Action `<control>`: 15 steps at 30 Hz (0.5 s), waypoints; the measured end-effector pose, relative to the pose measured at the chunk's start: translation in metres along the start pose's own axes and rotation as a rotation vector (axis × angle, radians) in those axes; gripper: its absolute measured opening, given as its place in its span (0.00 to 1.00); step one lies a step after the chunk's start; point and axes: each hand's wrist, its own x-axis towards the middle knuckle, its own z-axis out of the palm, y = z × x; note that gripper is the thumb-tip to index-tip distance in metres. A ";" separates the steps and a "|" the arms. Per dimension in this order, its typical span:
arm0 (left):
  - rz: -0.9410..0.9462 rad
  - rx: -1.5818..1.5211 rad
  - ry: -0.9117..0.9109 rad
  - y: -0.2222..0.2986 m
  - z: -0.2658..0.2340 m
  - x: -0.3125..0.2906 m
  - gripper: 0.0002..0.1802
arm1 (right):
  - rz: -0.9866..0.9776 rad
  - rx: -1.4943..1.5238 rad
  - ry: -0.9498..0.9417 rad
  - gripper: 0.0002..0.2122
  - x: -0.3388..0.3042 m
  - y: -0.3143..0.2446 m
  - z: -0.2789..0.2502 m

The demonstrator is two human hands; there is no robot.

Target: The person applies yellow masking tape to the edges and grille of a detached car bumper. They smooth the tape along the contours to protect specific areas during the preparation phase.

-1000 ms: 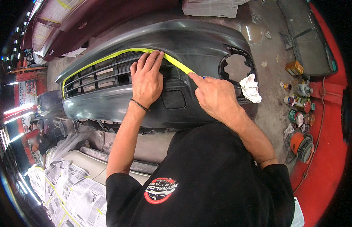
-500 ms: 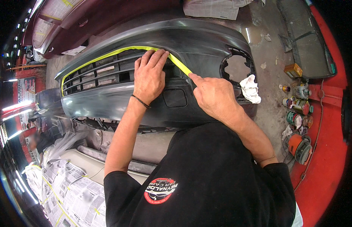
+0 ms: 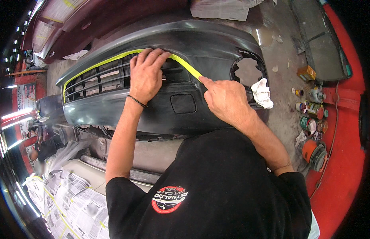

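A black car bumper [image 3: 210, 47] lies crosswise before me, with a slatted grille [image 3: 101, 79] in its opening. Bright yellow masking tape [image 3: 187, 68] follows the opening's upper edge and runs down its left end. My left hand [image 3: 147, 77] is open, its fingertips laid on the tape at the top of the grille. Closed round the tape's right end is my right hand [image 3: 226, 101], index finger forward; its curled fingers hide whatever else lies in the palm. Between the two hands the tape slopes down over the bumper.
A crumpled white cloth [image 3: 261, 93] hangs by the round opening at the bumper's right. Several cans [image 3: 306, 122] and an orange-black machine [image 3: 314, 155] stand on the floor beside a red wall [image 3: 344, 159]. Newspaper-covered parts [image 3: 79, 199] lie lower left; a maroon panel [image 3: 113, 20] sits behind.
My left hand has slid left along the tape, uncovering more of it near the grille's corner. My right hand stays at nearly the same spot, still gripping the tape's end.
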 end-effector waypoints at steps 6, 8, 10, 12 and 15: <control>-0.069 -0.043 0.074 0.003 0.009 -0.001 0.33 | 0.042 -0.006 -0.019 0.19 0.001 -0.006 -0.003; -0.048 -0.050 0.058 0.005 0.007 0.000 0.33 | 0.019 -0.004 0.040 0.19 0.000 -0.002 0.001; -0.020 -0.061 0.041 0.009 0.006 0.001 0.33 | 0.023 0.006 0.043 0.19 0.000 -0.003 0.002; 0.000 -0.077 0.025 0.010 0.006 0.002 0.33 | 0.057 0.025 -0.011 0.19 -0.001 -0.007 -0.004; 0.013 -0.093 0.000 0.010 0.004 0.003 0.34 | 0.041 0.065 0.019 0.20 -0.007 -0.017 -0.006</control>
